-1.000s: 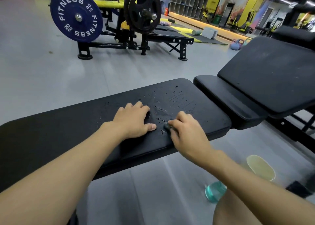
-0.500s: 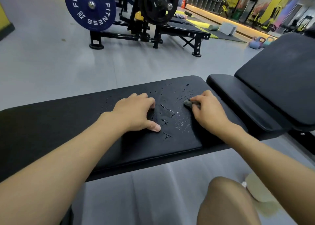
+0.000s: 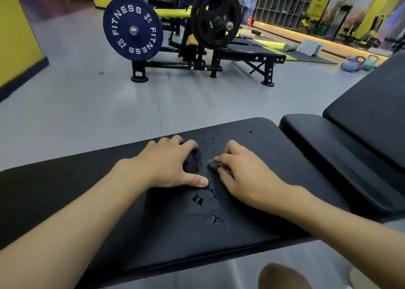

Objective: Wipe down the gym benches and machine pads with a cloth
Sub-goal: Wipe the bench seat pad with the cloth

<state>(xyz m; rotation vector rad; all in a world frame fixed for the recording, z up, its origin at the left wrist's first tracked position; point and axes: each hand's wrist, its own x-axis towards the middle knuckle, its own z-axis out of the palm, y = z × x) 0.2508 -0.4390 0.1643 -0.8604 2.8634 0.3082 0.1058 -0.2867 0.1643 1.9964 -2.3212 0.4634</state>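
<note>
You have two hands on one flat pad (image 3: 153,223), and one cloth (image 3: 215,164) between them. Your right hand (image 3: 247,172) has the small grey cloth bunched under it, the fingers (image 3: 226,157) curled over the top and the thumb tucked against it from the near side. It presses the cloth onto the middle of the pad. Your left hand (image 3: 166,164) holds nothing. Its fingertips rest bent on the pad and the thumb is spread out toward the cloth, close to it but not touching.

There are three black pads in all. The flat one is under your hands, a narrow seat pad (image 3: 328,157) lies just to its right across a thin gap, and a tilted back pad (image 3: 377,113) rises beyond that. Of the wet marks (image 3: 198,199), two larger blots sit between your hands and the near edge, and scattered small drops run up toward the far edge.

The far edge runs just beyond your left fingertips and ends in a rounded corner at the right. Bare pad lies open to the right of your right hand up to the gap, and a long stretch runs left under your left forearm. One knee (image 3: 282,275) shows below the near edge.

Across a wide grey floor (image 3: 109,113) stands a rack with one blue plate (image 3: 133,30) and one black plate (image 3: 215,17), and another blue plate is half hidden behind them. Two kettlebells (image 3: 350,64) sit at the far right.
</note>
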